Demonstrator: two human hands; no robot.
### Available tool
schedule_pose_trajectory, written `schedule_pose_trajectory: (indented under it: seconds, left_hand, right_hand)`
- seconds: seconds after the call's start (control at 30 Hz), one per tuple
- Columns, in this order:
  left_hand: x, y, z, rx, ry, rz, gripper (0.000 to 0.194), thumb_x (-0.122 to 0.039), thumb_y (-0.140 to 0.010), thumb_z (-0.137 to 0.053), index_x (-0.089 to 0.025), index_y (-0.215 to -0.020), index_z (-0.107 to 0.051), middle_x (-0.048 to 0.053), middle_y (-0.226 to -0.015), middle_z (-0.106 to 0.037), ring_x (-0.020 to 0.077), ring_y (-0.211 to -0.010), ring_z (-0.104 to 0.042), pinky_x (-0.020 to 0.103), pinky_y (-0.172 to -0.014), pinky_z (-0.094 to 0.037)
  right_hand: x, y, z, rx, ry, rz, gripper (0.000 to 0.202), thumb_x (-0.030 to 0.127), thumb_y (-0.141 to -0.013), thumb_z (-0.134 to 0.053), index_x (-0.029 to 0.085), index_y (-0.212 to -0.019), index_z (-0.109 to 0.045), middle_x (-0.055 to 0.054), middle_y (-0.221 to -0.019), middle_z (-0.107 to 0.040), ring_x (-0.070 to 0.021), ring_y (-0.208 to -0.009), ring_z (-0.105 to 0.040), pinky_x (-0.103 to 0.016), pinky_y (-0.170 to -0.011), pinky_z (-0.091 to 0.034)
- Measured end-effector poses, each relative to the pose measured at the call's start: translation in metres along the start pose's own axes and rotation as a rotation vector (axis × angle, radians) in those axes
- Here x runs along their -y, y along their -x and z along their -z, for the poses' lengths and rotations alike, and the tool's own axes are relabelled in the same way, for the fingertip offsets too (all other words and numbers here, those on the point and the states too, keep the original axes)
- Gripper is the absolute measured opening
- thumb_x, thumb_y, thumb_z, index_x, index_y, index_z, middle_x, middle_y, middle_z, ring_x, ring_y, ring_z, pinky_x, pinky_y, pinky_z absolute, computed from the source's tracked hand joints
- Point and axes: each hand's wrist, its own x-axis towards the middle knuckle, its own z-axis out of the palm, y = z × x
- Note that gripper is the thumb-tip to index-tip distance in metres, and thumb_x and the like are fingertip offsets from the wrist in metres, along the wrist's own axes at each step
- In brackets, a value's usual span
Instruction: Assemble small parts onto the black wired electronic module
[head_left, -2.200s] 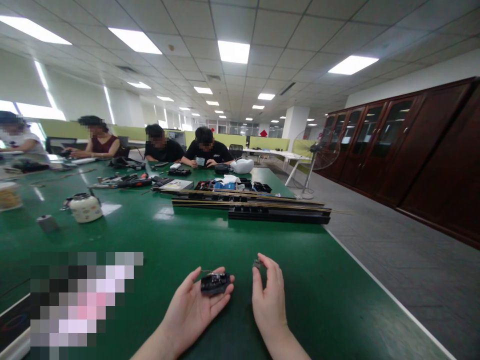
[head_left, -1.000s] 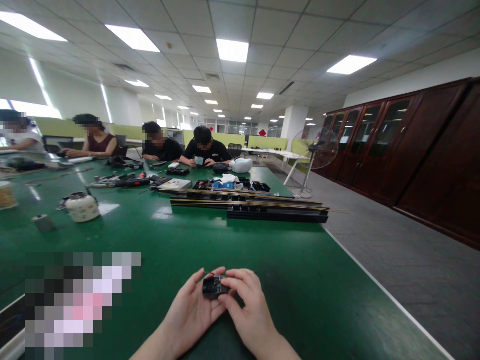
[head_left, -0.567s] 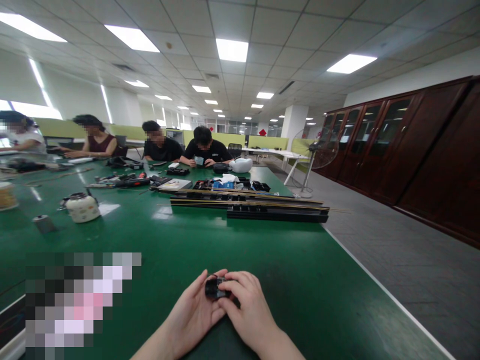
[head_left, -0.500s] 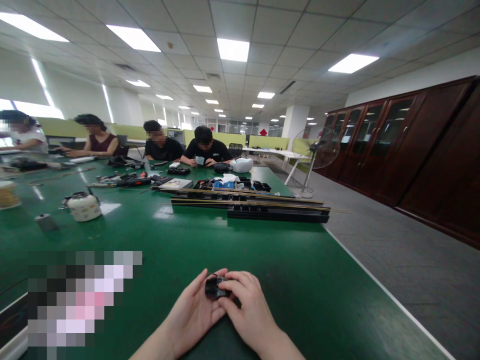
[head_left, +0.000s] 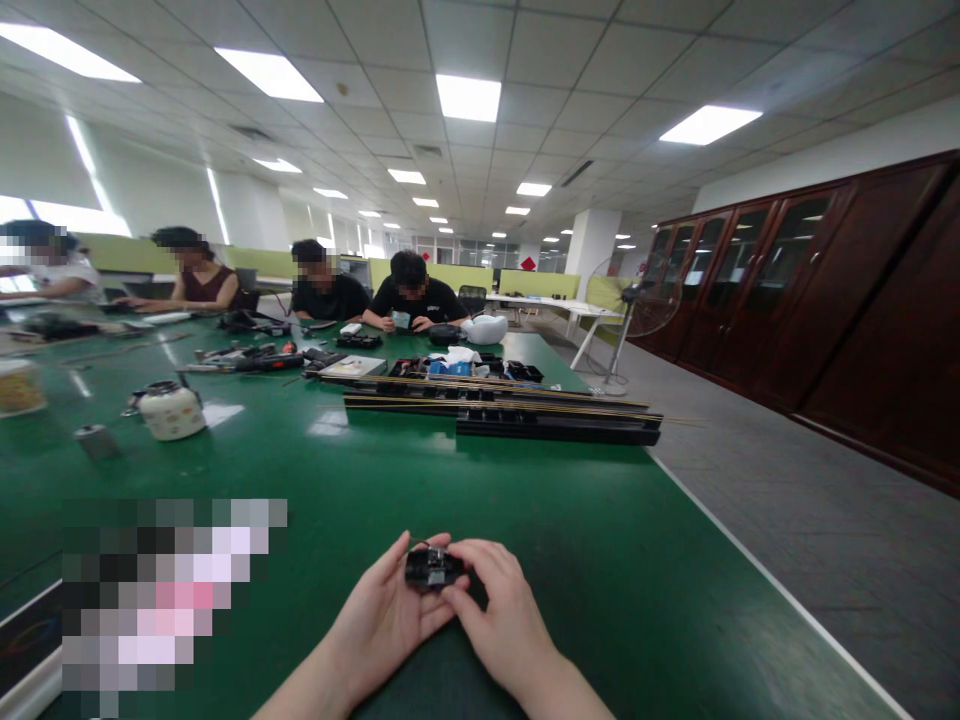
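Observation:
A small black device (head_left: pixel 433 568) with a thin dark cable at its upper left rests on the fingers of my left hand (head_left: pixel 386 610), which is palm up and curled around its underside. From the right, my right hand (head_left: pixel 499 610) pinches the device's right end between thumb and fingers. Both hands are just above the green table (head_left: pixel 360 500), near its front edge. What the device is, I cannot make out.
Long black rails (head_left: pixel 555 428) with thin rods lie across the table ahead. At the left stand a white pot (head_left: pixel 172 411) and a metal cylinder (head_left: pixel 97 441). A blurred-out object (head_left: pixel 165 600) lies front left. Several people sit at the far side.
The fingers of my right hand have slid off the top of the device to its right end, so more of its top shows. The view has shifted slightly.

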Motion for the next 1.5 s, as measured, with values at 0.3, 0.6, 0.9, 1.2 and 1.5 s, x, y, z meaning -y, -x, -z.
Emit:
schedule_pose_trajectory:
  seconds: [0.3, 0.6, 0.9, 1.2, 1.5]
  left_hand:
    - [-0.0010, -0.0004, 0.0016, 0.024, -0.005, 0.019, 0.032, -0.038, -0.081, -0.044, -0.017, -0.100, -0.060, 0.009, -0.092, -0.068, 0.0219, -0.089, -0.063, 0.035, -0.088, -0.038]
    - [-0.0007, 0.0006, 0.0012, 0.027, -0.024, 0.003, 0.033, -0.037, -0.082, -0.043, -0.016, -0.102, -0.059, 0.009, -0.093, -0.068, 0.0224, -0.090, -0.063, 0.036, -0.087, -0.038]
    - [-0.0018, 0.0010, -0.0014, 0.030, -0.033, -0.005, 0.031, -0.036, -0.082, -0.043, -0.017, -0.100, -0.060, 0.008, -0.092, -0.069, 0.0232, -0.090, -0.063, 0.036, -0.087, -0.038]
    - [-0.0026, 0.0018, -0.0011, 0.057, -0.027, 0.001, 0.032, -0.035, -0.082, -0.042, -0.017, -0.101, -0.060, 0.009, -0.092, -0.068, 0.0211, -0.087, -0.063, 0.036, -0.088, -0.038]
    - [-0.0030, 0.0001, 0.0001, 0.060, -0.015, 0.001, 0.033, -0.037, -0.083, -0.041, -0.017, -0.101, -0.060, 0.009, -0.093, -0.068, 0.0229, -0.091, -0.062, 0.037, -0.088, -0.037]
  right_hand:
    - [0.0005, -0.0001, -0.0003, -0.022, 0.003, 0.019, 0.032, 0.010, -0.070, -0.059, 0.024, -0.099, -0.057, -0.003, -0.100, -0.062, -0.0195, -0.095, -0.055, -0.036, -0.085, -0.042]
    - [0.0009, 0.0000, 0.0009, -0.047, 0.004, 0.048, 0.032, 0.011, -0.067, -0.061, 0.024, -0.097, -0.057, -0.003, -0.098, -0.063, -0.0181, -0.094, -0.056, -0.033, -0.083, -0.043]
    - [0.0009, 0.0002, 0.0007, -0.043, 0.009, 0.054, 0.030, 0.010, -0.069, -0.060, 0.023, -0.095, -0.058, -0.003, -0.097, -0.063, -0.0177, -0.092, -0.056, -0.033, -0.083, -0.043]
    - [-0.0014, 0.0010, -0.0011, -0.063, 0.014, 0.068, 0.028, 0.010, -0.069, -0.060, 0.024, -0.094, -0.058, -0.003, -0.098, -0.062, -0.0183, -0.094, -0.055, -0.034, -0.084, -0.043]
    - [-0.0007, 0.0008, -0.0008, -0.053, 0.004, 0.044, 0.029, 0.009, -0.068, -0.060, 0.024, -0.093, -0.058, -0.002, -0.098, -0.062, -0.0181, -0.094, -0.055, -0.034, -0.085, -0.042]
